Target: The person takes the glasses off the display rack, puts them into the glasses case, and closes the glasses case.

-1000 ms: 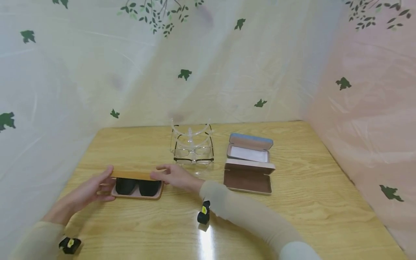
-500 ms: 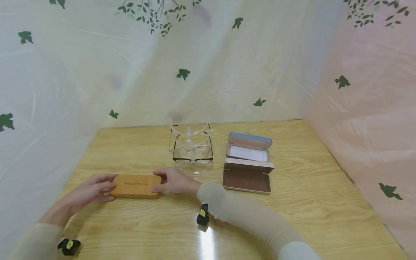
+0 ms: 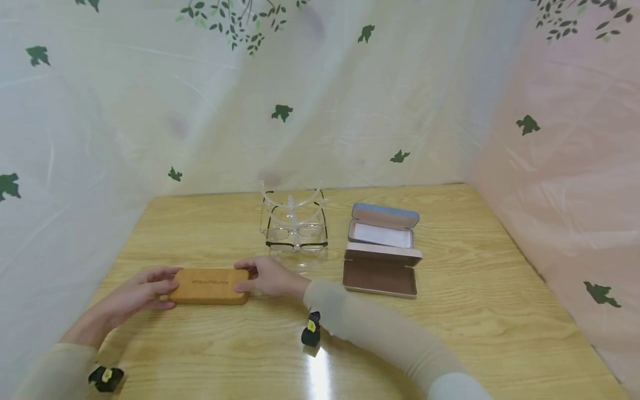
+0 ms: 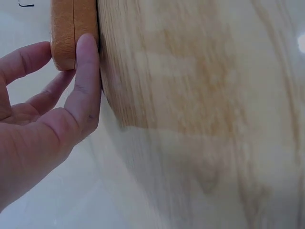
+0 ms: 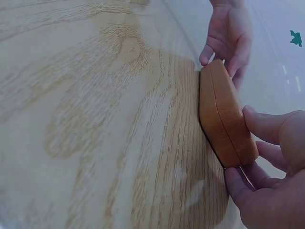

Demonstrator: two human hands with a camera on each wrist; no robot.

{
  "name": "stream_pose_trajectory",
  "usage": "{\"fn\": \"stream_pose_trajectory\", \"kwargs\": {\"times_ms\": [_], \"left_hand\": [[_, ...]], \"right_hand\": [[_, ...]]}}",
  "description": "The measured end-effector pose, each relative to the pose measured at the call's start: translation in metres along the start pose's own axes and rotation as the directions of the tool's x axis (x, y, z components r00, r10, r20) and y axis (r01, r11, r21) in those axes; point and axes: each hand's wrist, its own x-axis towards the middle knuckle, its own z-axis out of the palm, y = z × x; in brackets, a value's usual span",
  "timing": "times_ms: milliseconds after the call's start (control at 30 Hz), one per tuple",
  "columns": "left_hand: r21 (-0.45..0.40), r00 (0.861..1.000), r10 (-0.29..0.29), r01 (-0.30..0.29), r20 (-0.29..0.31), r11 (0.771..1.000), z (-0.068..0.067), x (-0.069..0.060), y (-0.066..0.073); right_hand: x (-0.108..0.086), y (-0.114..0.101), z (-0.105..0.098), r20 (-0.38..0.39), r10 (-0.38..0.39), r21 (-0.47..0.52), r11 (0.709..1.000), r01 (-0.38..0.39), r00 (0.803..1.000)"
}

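Note:
An orange-brown glasses case (image 3: 209, 286) lies closed on the table, with dark lettering on its lid. My left hand (image 3: 131, 297) holds its left end; in the left wrist view the fingers of that hand (image 4: 52, 112) touch the end of the case (image 4: 74, 28). At the right end, my right hand (image 3: 272, 278) pinches the case with thumb and fingers. The right wrist view shows the closed seam of the case (image 5: 221, 114) between the right hand (image 5: 276, 167) and the left hand (image 5: 231, 36). The case's contents are hidden.
Behind my right hand, glasses (image 3: 297, 246) sit on a clear stand (image 3: 291, 206). To the right are two open cases, one with a blue lid (image 3: 385, 215) and a white cloth (image 3: 383, 236), the other brown inside (image 3: 380, 278). A patterned sheet (image 3: 320, 100) surrounds the table (image 3: 225, 355).
The lid of the orange-brown case has come down over the dark sunglasses and the case is now closed. My right hand has lowered slightly with it; both hands stay at its ends.

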Motion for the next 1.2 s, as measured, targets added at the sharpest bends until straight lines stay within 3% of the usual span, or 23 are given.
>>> {"fn": "stream_pose_trajectory", "kwargs": {"times_ms": [233,433,567,700,800,900,1000,1067,1200], "left_hand": [[0.145,1.0,-0.019,0.02,-0.013,0.989,0.0,-0.003,0.017],[0.324,0.997,0.061,-0.04,-0.053,0.945,0.001,0.0,0.044],[0.332,0.988,0.148,-0.123,-0.05,0.935,0.01,0.008,0.065],[0.247,0.975,0.216,-0.197,-0.052,0.949,0.028,0.023,0.083],[0.168,0.962,0.26,-0.244,-0.078,0.955,0.047,0.037,0.092],[0.118,0.947,0.3,-0.286,-0.117,0.951,0.066,0.051,0.1],[0.078,0.939,0.306,-0.298,-0.154,0.951,0.082,0.063,0.106],[0.055,0.941,0.295,-0.289,-0.168,0.956,0.09,0.07,0.11],[0.021,0.949,0.258,-0.259,-0.181,0.966,0.105,0.083,0.117]], "right_hand": [[-0.004,-0.003,-0.002,-0.003,0.005,-0.019,1.0,-0.005,1.0],[-0.017,-0.007,-0.023,0.068,-0.02,-0.04,0.999,0.023,0.997],[-0.034,-0.015,-0.048,0.152,-0.073,0.007,0.997,0.072,0.986],[-0.056,-0.024,-0.079,0.184,-0.155,0.075,0.987,0.143,0.971],[-0.073,-0.028,-0.104,0.109,-0.176,0.121,0.979,0.162,0.978],[-0.089,-0.03,-0.128,-0.059,-0.124,0.126,0.983,0.131,0.991],[-0.1,-0.026,-0.146,-0.231,-0.074,0.109,0.989,0.102,0.97],[-0.103,-0.021,-0.155,-0.304,-0.055,0.093,0.992,0.088,0.951],[-0.106,-0.01,-0.169,-0.339,0.002,0.104,0.994,0.035,0.941]]}}
